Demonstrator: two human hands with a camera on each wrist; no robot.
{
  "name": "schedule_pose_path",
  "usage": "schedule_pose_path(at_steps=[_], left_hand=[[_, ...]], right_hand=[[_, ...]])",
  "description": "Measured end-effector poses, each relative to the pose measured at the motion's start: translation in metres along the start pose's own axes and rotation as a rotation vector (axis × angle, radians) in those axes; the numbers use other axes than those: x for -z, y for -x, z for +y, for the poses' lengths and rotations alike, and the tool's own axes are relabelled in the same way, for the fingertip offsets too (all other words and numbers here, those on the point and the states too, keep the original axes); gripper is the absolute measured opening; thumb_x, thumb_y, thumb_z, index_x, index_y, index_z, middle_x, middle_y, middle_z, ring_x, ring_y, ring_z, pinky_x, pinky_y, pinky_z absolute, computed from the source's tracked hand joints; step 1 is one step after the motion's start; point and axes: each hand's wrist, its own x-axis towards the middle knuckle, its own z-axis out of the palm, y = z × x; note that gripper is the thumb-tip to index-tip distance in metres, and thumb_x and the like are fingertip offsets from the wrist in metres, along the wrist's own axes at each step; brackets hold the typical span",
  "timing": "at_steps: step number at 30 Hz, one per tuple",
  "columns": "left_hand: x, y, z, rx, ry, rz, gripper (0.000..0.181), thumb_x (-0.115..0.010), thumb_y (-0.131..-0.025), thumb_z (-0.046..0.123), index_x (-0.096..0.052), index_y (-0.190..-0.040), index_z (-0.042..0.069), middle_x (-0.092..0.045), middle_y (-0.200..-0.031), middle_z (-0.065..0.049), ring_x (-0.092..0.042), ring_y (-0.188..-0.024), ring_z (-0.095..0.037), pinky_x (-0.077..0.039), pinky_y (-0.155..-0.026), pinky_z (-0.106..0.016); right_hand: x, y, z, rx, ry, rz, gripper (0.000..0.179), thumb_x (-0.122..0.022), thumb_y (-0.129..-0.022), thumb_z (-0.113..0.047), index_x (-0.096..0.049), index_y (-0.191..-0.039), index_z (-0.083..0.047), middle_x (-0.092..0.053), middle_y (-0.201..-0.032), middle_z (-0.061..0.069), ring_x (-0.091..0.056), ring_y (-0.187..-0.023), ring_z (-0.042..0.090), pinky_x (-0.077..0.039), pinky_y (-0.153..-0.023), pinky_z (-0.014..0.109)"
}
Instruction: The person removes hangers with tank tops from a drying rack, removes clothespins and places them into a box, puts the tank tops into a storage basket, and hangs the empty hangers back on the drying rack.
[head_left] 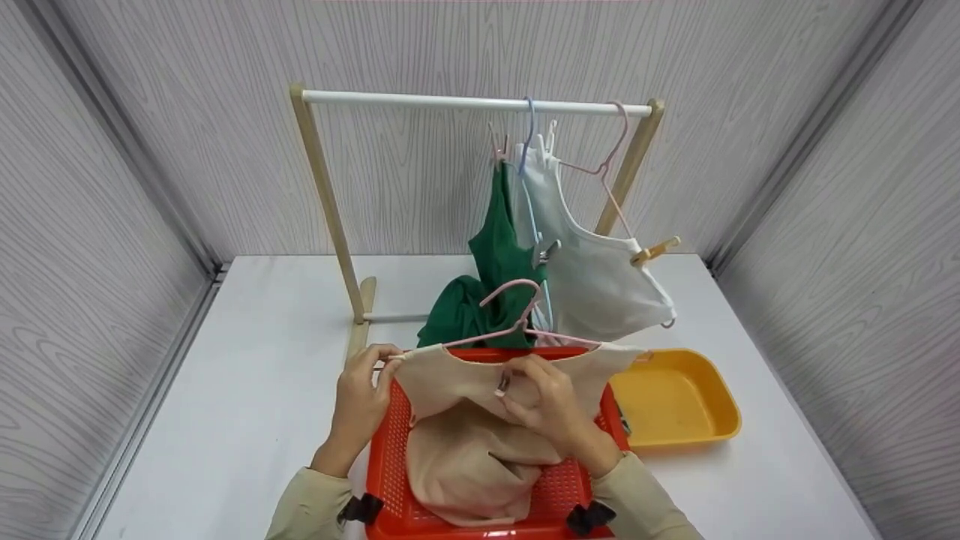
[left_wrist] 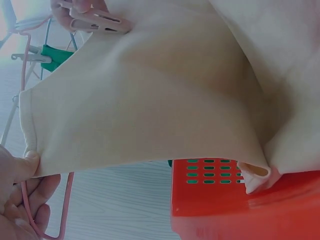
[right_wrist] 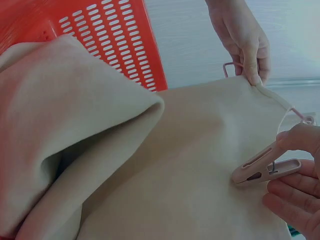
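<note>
A beige sleeveless garment (head_left: 465,442) is draped on a pink hanger (head_left: 517,327), its lower part bunched in the red basket (head_left: 384,450). My left hand (head_left: 361,397) pinches the shoulder strap together with the hanger's left end, thumb on the cloth in the left wrist view. In my right hand (head_left: 551,401) is a pale pink clothespin (right_wrist: 260,167), held between thumb and fingers by its handles. Its tip overlaps the front of the garment below the neckline in the right wrist view. The garment's right strap lies over the hanger's other end, with no hand on it.
Behind stands a wooden rack with a white rail (head_left: 420,99). From it hang a green garment (head_left: 499,240) and a white garment (head_left: 592,262) on hangers, with clothespins on them. A yellow tray (head_left: 667,405) sits right of the basket, partly behind the beige cloth.
</note>
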Motion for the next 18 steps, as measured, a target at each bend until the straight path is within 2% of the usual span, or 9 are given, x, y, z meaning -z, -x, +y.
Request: schedule_pose_path(at_steps=[6, 14, 18], left_hand=[[0.0, -0.001, -0.001, -0.001, -0.01, 0.008, 0.01, -0.064, -0.089, 0.004, -0.064, -0.099, 0.003, -0.069, -0.094, -0.01, -0.061, -0.092, -0.022, -0.056, -0.083, -0.044], [-0.001, -0.001, -0.002, -0.016, -0.018, 0.013, 0.01, -0.064, -0.088, 0.002, -0.064, -0.098, 0.002, -0.069, -0.094, -0.01, -0.061, -0.091, -0.022, -0.057, -0.083, -0.044], [-0.001, -0.002, -0.002, -0.011, -0.015, 0.008, 0.009, -0.064, -0.088, 0.002, -0.063, -0.098, 0.002, -0.069, -0.093, -0.01, -0.061, -0.091, -0.022, -0.056, -0.084, -0.045]], right_hand=[[0.01, 0.009, 0.009, -0.04, 0.032, -0.001, 0.044, -0.085, -0.063, -0.004, -0.063, -0.101, 0.0, -0.069, -0.094, 0.008, -0.066, -0.084, 0.018, -0.059, -0.079, 0.025], [0.023, 0.024, 0.017, -0.169, 0.031, -0.058, 0.043, -0.085, -0.067, -0.005, -0.064, -0.105, -0.003, -0.069, -0.097, 0.007, -0.065, -0.087, 0.018, -0.06, -0.077, 0.031], [0.029, 0.032, 0.023, -0.195, 0.018, -0.052, 0.04, -0.084, -0.068, -0.003, -0.064, -0.103, -0.003, -0.068, -0.093, 0.007, -0.064, -0.085, 0.018, -0.059, -0.078, 0.027]])
